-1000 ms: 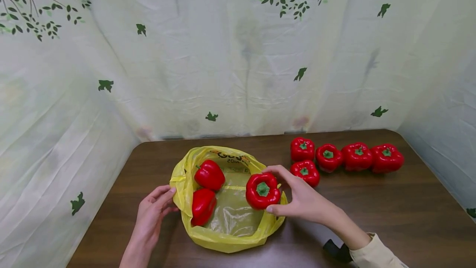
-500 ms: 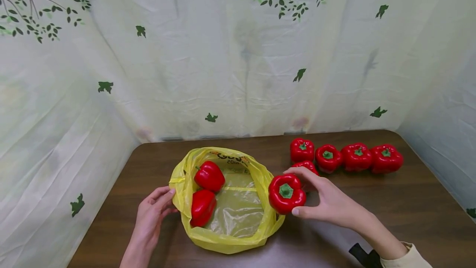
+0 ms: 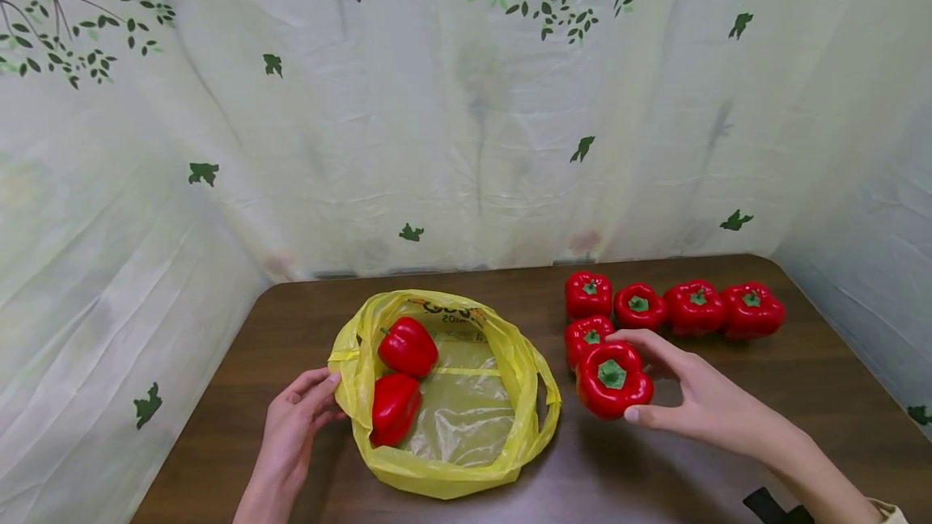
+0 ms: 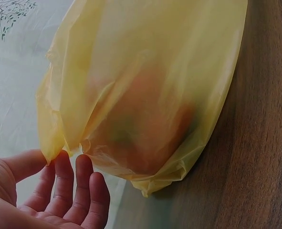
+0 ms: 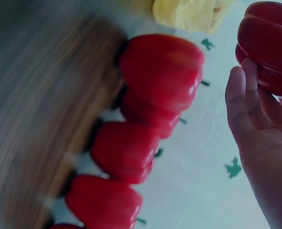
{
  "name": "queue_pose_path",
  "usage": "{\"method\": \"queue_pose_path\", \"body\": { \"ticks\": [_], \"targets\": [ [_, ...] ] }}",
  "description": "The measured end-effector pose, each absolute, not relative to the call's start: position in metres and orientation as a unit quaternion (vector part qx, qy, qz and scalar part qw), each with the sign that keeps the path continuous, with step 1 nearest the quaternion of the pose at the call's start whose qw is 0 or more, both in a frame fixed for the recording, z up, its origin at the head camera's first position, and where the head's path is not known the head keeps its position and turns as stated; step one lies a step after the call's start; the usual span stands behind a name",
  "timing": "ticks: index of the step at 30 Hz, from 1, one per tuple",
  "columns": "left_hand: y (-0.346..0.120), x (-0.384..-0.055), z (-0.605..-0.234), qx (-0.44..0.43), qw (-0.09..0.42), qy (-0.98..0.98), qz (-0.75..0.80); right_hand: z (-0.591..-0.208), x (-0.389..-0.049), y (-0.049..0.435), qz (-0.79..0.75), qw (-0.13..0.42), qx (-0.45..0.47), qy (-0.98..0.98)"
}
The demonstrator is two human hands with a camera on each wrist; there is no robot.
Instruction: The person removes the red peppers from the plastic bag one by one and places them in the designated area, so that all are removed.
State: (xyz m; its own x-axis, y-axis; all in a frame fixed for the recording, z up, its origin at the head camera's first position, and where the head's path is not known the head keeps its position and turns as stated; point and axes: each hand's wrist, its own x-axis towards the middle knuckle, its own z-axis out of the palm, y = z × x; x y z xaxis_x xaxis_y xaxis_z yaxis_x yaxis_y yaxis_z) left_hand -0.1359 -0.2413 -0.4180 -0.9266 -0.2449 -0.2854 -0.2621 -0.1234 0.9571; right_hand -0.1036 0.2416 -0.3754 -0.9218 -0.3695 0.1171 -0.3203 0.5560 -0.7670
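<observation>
A yellow plastic bag [image 3: 451, 479] stands with its mouth wide, two red bell peppers [image 3: 408, 346] lying in its left side. My left hand [image 3: 297, 419] pinches the bag's left rim between thumb and finger; in the left wrist view the plastic [image 4: 141, 52] veils reddish shapes. To the right of the bag, my right hand [image 3: 692, 390] grips another red bell pepper [image 3: 599, 393] by its sides, green stem facing the head camera. That pepper partly covers a bell pepper [image 3: 586, 334] behind it. In the right wrist view the held pepper [image 5: 269, 38] is cut off by the edge.
A row of several red bell peppers [image 3: 695, 307] runs along the back right of the brown wooden table [image 3: 728, 370]. A pale curtain printed with leaves [image 3: 408, 120] hangs behind and beside the table. A black strap [image 3: 772, 505] crosses my right forearm.
My right hand has carried its bell pepper from over the bag's right rim out to the right, beside the other peppers. My left hand keeps its place at the bag.
</observation>
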Motion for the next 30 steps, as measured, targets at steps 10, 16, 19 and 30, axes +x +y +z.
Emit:
{"method": "queue_pose_path", "body": {
  "ticks": [10, 16, 19, 30],
  "targets": [
    [-0.241, -0.135, -0.417, -0.19, 0.006, 0.663, 0.724, -0.384, -0.099, 0.272, -0.396, -0.026, -0.175, 0.901],
    [-0.242, -0.135, -0.417, -0.189, 0.005, 0.661, 0.726, -0.398, -0.106, 0.286, -0.398, -0.048, -0.173, 0.9],
    [-0.242, -0.134, -0.419, -0.185, 0.004, 0.66, 0.728, -0.406, -0.111, 0.29, -0.403, -0.057, -0.168, 0.898],
    [-0.239, -0.135, -0.419, -0.186, 0.004, 0.664, 0.725, -0.431, -0.126, 0.3, -0.417, -0.028, -0.109, 0.902]
  ]
}}
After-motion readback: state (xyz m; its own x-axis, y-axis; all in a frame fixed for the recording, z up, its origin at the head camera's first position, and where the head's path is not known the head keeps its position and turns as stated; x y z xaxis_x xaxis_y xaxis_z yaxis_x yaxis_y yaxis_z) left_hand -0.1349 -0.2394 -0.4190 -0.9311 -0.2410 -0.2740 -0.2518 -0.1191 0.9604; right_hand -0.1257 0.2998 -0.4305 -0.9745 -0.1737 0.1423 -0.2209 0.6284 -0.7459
